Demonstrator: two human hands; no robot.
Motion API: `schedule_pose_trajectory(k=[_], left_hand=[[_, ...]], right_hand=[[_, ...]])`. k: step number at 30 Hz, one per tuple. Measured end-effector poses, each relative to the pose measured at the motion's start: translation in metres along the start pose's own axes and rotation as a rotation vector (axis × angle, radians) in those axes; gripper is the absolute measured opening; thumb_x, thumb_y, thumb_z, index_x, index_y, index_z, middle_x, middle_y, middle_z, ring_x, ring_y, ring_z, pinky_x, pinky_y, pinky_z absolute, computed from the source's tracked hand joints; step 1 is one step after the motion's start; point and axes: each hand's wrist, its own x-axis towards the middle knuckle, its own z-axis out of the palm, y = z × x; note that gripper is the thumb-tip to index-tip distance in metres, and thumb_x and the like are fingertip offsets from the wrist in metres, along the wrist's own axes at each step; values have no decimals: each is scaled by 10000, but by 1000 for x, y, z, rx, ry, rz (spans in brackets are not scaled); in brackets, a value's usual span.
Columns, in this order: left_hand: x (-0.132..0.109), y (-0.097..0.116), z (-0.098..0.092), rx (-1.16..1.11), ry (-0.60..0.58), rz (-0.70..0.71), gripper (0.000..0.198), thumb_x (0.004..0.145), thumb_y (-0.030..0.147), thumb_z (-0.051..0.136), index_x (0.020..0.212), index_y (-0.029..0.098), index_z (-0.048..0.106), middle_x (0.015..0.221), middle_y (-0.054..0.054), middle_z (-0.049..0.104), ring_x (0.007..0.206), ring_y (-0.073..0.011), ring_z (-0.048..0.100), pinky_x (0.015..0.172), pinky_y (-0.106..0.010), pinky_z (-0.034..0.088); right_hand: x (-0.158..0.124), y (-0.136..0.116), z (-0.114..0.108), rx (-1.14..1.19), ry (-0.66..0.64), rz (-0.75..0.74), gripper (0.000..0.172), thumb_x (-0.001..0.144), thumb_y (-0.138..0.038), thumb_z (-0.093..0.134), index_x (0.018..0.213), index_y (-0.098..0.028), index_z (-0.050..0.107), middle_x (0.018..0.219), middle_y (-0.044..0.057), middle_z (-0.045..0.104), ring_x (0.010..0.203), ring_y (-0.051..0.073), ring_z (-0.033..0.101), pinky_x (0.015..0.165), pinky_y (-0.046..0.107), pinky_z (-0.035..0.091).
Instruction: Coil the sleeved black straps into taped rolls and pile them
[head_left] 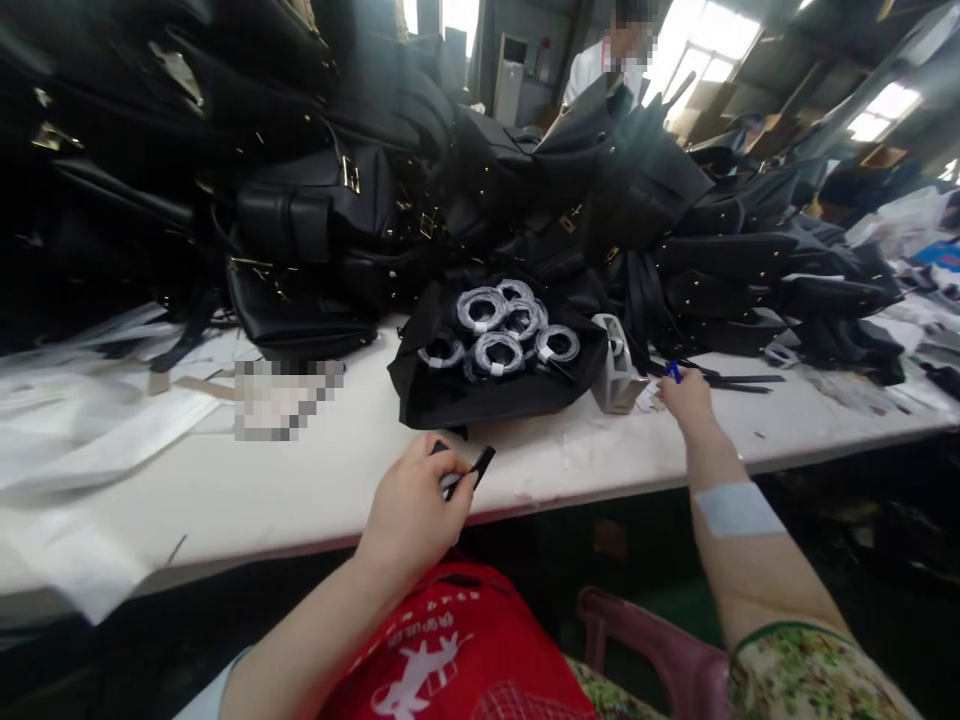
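Note:
My left hand [420, 495] is closed on a short black strap [482, 466] at the front of the table, with something pale showing between the fingers. Out to the right, my right hand [688, 395] pinches a small blue object [673, 372] whose kind I cannot make out. It is beside a tape dispenser [618, 375] and some small white labels [647, 397]. Between my hands and farther back, several coiled straps in clear wrap [499, 353] lie on an open black cloth bag [435, 400], some with white tags.
Black leather bags [300, 220] with gold buckles are heaped along the back of the white table [330, 480]. White sheets [127, 440] cover its left side. Black straps [739, 382] lie beyond my right hand. A pink plastic chair [652, 640] is below; a person [592, 75] stands behind the heap.

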Motion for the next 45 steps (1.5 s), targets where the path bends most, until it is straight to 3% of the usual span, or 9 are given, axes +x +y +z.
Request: schedule_pose_trajectory(k=[3, 5, 7, 11, 16, 19, 24, 30, 45], left_hand=[[-1, 7, 4, 42, 40, 70, 135, 827, 220, 590, 757, 211, 704, 926, -47, 616, 826, -202, 619, 749, -324, 494], [-1, 13, 8, 73, 59, 137, 143, 839, 230, 584, 764, 213, 705, 938, -46, 609, 811, -199, 624, 724, -319, 496], [3, 20, 12, 91, 69, 215, 148, 848, 240, 583, 777, 216, 710, 940, -45, 604, 798, -194, 626, 697, -307, 497], [15, 37, 19, 96, 64, 382, 130, 844, 212, 597, 805, 210, 721, 944, -51, 601, 795, -184, 625, 685, -285, 499], [25, 59, 35, 122, 79, 504, 125, 849, 184, 597, 854, 194, 722, 973, -68, 610, 831, -193, 633, 706, -283, 505], [22, 69, 45, 170, 118, 575, 123, 857, 187, 593, 869, 190, 715, 977, -78, 613, 826, -195, 637, 686, -276, 502], [13, 77, 57, 285, 225, 683, 155, 884, 208, 573, 934, 184, 718, 1043, -102, 635, 843, -205, 640, 672, -271, 491], [7, 78, 60, 368, 226, 728, 215, 919, 227, 532, 1036, 189, 708, 1092, -107, 642, 848, -194, 636, 669, -259, 478], [-2, 79, 55, 465, 211, 745, 241, 942, 199, 482, 1067, 182, 688, 1075, -104, 656, 828, -194, 625, 660, -277, 443]], right_hand=[[-70, -12, 4, 234, -3, 12, 191, 879, -312, 440, 1011, -188, 501, 736, 9, 592, 535, 105, 531, 501, 227, 428], [-123, -27, 13, 768, -293, 6, 252, 844, -367, 539, 1036, -212, 485, 751, -25, 567, 479, 76, 462, 422, 189, 350], [-167, -43, 22, 1056, -497, 55, 296, 827, -380, 601, 1051, -216, 499, 726, -47, 537, 425, 46, 368, 373, 164, 244], [-209, -59, 25, 1253, -626, 141, 292, 835, -368, 627, 1056, -188, 564, 694, -49, 510, 415, 28, 296, 371, 171, 171], [-220, -52, 15, 1232, -587, 205, 302, 782, -381, 670, 989, -168, 616, 687, -33, 518, 499, 64, 418, 437, 189, 298], [-227, -50, 10, 1157, -491, 206, 331, 793, -460, 640, 944, -167, 629, 609, -47, 482, 472, 70, 373, 433, 203, 266], [-240, -56, 6, 1070, -313, 205, 608, 860, -684, 419, 552, -167, 498, 454, -57, 321, 426, 66, 273, 421, 230, 183], [-244, -63, 8, 1213, -432, 357, 592, 846, -674, 443, 501, -193, 411, 395, -83, 237, 356, 48, 167, 361, 210, 113], [-245, -70, 4, 1379, -620, 478, 573, 843, -668, 436, 529, -190, 414, 388, -98, 225, 330, 36, 124, 316, 163, 68]])
